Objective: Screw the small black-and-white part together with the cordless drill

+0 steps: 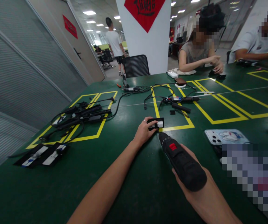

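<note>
At the middle of the green table [124,161], small black part [162,119] sits in the fingertips of the left hand [145,129], just past the thumb and fingers, pinched near a corner of yellow tape [177,128]. Right hand [198,199] is wrapped around a power driver [180,161], nose angled forward-left to the part's near edge; actual contact of the tip too small to tell.

Materials: part is dark, flat, roughly rectangular, with a white block [159,124] in it. Driver is matte black, thick rounded barrel, red switch on top, marked collar near the nose. Tabletop smooth, dull green. Phone [227,137] on the right has a pale printed case. Chair [136,65] behind has a black mesh back.

Taped outlines as bays: left ones hold a tangle of black cables [94,116], some running past the tape. Two black panels [34,155] with white strips lie just nearer. Bay beyond the part: slim pen-shaped tool [182,99] across its right line, black bar [181,108], small black square [172,112], dark textured strip [182,114].
</note>
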`<state>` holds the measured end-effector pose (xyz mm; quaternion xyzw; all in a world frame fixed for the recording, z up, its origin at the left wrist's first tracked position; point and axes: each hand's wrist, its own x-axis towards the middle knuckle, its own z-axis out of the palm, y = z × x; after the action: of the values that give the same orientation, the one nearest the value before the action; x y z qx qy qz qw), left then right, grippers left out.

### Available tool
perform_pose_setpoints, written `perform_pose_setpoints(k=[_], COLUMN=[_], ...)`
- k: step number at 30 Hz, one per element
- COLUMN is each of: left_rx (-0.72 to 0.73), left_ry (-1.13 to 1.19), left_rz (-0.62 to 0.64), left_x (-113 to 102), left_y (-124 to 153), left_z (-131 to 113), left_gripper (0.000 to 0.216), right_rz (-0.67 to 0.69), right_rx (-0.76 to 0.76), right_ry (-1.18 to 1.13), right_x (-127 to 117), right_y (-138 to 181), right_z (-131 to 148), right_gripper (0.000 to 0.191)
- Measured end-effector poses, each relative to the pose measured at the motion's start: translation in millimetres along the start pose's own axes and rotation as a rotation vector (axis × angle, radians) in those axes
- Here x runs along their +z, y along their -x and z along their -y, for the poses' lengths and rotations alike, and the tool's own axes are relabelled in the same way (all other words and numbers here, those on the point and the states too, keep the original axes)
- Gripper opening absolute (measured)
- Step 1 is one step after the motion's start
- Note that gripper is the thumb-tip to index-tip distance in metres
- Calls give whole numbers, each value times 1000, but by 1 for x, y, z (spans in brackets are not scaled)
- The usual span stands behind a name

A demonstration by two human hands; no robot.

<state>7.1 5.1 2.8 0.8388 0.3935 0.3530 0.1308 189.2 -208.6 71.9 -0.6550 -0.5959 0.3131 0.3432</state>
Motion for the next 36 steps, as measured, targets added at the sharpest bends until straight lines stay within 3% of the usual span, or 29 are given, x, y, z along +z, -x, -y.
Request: perform_pose_setpoints(k=[6,10,12,14,19,29,36], left_rx=[4,2,2,0,-6,-4,1], left_ry=[-20,-18,-16,-14,-2,-6,-13], left_rz=[-8,-2,2,3,3,-4,-4], left_x=[0,1,1,0,0,1,1], left_y=[0,0,0,-1,-1,-1,-1], left_z=[1,1,1,0,0,-1,0], left_gripper=[38,39,38,38,38,39,39], right_rz=[-52,-69,-67,-63,-46,6,-45], right_rx=[6,105,70,29,46,17,76], right_ry=[18,-11,-12,6,27,4,27], right_x=[7,8,7,7,8,8,2], right_y=[2,-1,-2,-2,0,-1,-5], right_z=[-9,-1,2,2,3,-4,15], right_gripper=[77,35,30,39,85,77,65])
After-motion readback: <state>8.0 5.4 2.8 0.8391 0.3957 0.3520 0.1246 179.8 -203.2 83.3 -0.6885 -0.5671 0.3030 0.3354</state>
